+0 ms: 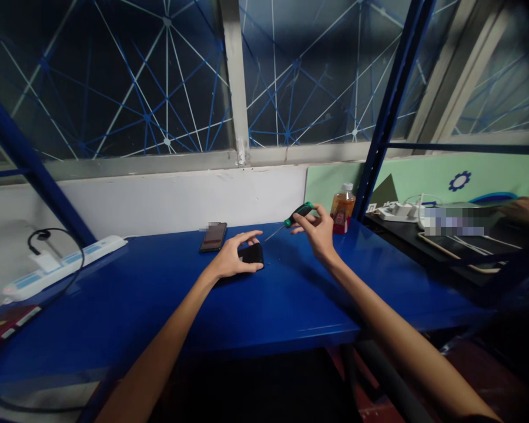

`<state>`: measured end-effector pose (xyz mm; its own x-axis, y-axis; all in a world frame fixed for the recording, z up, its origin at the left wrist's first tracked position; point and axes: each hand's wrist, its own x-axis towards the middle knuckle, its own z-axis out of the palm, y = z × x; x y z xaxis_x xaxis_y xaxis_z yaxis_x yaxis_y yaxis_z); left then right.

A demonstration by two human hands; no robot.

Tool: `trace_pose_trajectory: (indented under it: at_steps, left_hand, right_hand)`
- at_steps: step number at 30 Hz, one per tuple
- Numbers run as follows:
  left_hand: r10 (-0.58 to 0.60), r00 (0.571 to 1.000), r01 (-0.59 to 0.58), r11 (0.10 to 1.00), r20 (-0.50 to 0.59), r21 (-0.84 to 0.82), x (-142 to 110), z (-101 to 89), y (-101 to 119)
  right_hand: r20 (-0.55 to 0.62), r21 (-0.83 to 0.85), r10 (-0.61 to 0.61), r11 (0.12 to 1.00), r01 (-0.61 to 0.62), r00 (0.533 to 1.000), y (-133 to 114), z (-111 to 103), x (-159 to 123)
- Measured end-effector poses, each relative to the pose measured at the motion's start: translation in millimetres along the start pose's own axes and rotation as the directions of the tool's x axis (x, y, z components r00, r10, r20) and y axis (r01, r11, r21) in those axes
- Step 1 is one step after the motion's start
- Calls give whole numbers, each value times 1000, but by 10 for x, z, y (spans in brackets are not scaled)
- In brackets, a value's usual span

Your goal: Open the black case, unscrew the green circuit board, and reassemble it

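Note:
My right hand (320, 232) grips a screwdriver (298, 215) by its green and black handle, above the table. Its thin metal shaft slants down to the left, with the tip close to a small black block-shaped object (252, 255). Around that object curls my left hand (233, 255), thumb at the near side and fingers over the far side, steadying it on the blue table (264, 311). What kind of object it is I cannot make out, as the hand hides part of it. Tiny specks lie on the table just right of it.
Behind my left hand lies a phone (213, 237). A bottle of amber drink (342, 208) stands at the back right. To the left are a white power strip (66, 267) with a black cable and a red box (9, 326). Another person's hand (526, 210) is at the far right.

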<state>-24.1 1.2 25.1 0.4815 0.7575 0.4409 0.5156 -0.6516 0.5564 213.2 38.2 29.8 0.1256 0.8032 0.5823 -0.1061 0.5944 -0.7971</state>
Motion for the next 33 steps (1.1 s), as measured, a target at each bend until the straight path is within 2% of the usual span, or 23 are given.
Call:
trace_pose_trajectory:
  at_steps: [12, 21, 29, 33]
  left_hand:
    - [23, 1000, -23, 1000, -13, -14, -1, -16, 23]
    - [14, 1000, -14, 999, -9, -49, -4, -21, 44]
    - [13, 1000, -13, 997, -6, -78, -2, -15, 34]
    - [-3, 1000, 3, 996, -1, -86, -4, -12, 24]
  right_hand:
    - [30, -23, -3, 1000, 4, 1000, 4, 25, -43]
    - [44, 27, -2, 1000, 1, 999, -21, 33, -34]
    - [-7, -247, -36, 969, 34, 999, 79, -25, -44]
    - [25, -228, -14, 973, 20, 1000, 93, -49, -23]
